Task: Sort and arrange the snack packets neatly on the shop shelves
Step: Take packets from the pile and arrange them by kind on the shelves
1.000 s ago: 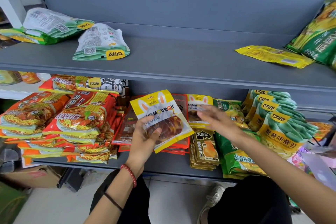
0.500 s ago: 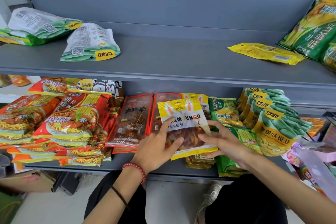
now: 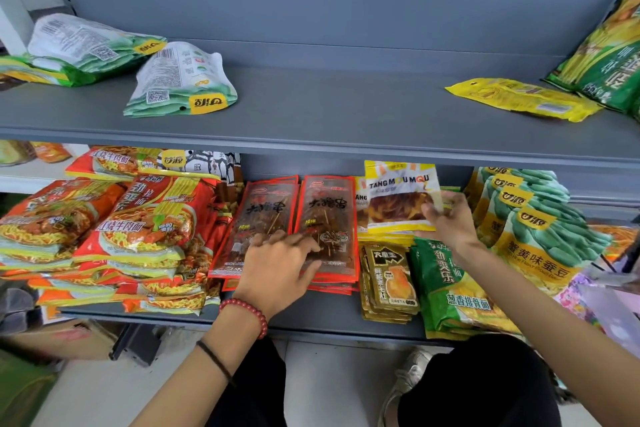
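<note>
The yellow snack packet (image 3: 398,199) with the clear window stands upright at the back of the lower shelf (image 3: 311,317), just under the lip of the shelf above. Its bottom edge sits on a small pile of matching yellow packets (image 3: 384,237). The right hand (image 3: 448,222) pinches its right edge, thumb on the front (the fingers behind are blurred). The left hand (image 3: 277,260) holds nothing. It lies flat with its fingers spread on two long red packets (image 3: 325,208), which sit side by side just left of the yellow pile. A red bead bracelet (image 3: 247,310) circles that wrist.

In front of the yellow pile is a stack of small gold packets (image 3: 388,281), with green noodle packs (image 3: 450,291) touching it on the right. Further right is a row of green-and-yellow bean bags (image 3: 540,243). Red noodle packs (image 3: 149,222) are heaped at the left end.

On the upper shelf (image 3: 329,104), white-and-green bags (image 3: 180,80) lie face down at the left. A flat yellow packet (image 3: 519,99) lies near the right, beside big green bags (image 3: 606,59) that lean at the edge.
</note>
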